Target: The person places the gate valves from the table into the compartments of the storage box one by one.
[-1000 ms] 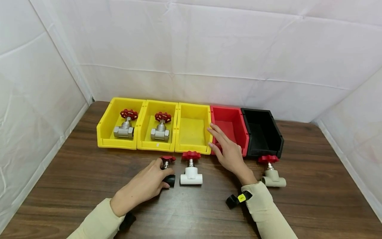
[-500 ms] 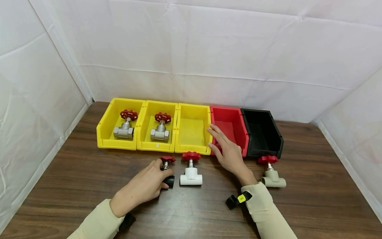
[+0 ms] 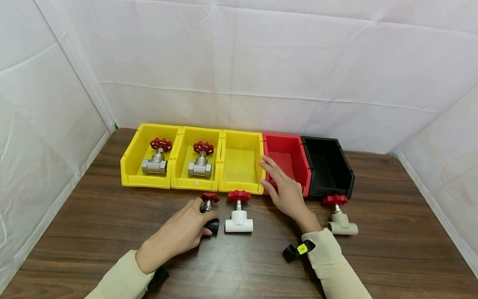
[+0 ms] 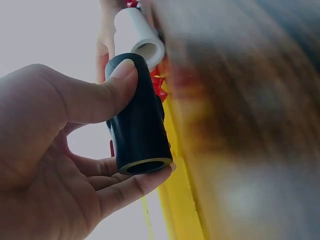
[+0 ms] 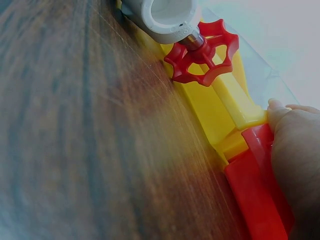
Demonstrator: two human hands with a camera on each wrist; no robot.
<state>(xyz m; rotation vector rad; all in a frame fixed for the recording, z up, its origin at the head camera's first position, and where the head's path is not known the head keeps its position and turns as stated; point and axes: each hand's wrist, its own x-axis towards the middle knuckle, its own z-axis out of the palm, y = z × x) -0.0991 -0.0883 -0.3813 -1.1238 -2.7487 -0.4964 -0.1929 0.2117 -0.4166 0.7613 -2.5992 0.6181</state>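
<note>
My left hand [image 3: 183,228] grips a black valve [image 3: 213,225] with a red handwheel, in front of the yellow bins. In the left wrist view, thumb and fingers close around the black pipe body [image 4: 139,120]. Just right of it a white valve [image 3: 239,221] with a red handwheel lies on the table. My right hand [image 3: 287,195] rests with fingers spread at the wall between the third yellow bin [image 3: 240,187] and the red bin [image 3: 307,182]. The right wrist view has its fingers partly hidden past the yellow rim.
Two more yellow bins [image 3: 145,180] [image 3: 194,184] at the left each hold a metal valve [image 3: 154,164] with a red handwheel. A black bin [image 3: 349,178] ends the row at the right. Before it lies a beige valve [image 3: 341,224], near my right forearm. White sheeting [image 3: 239,54] stands behind.
Both hands stay nearly in place. The black valve in my left hand tilts very slightly; the other valves and the bins stay where they were.
</note>
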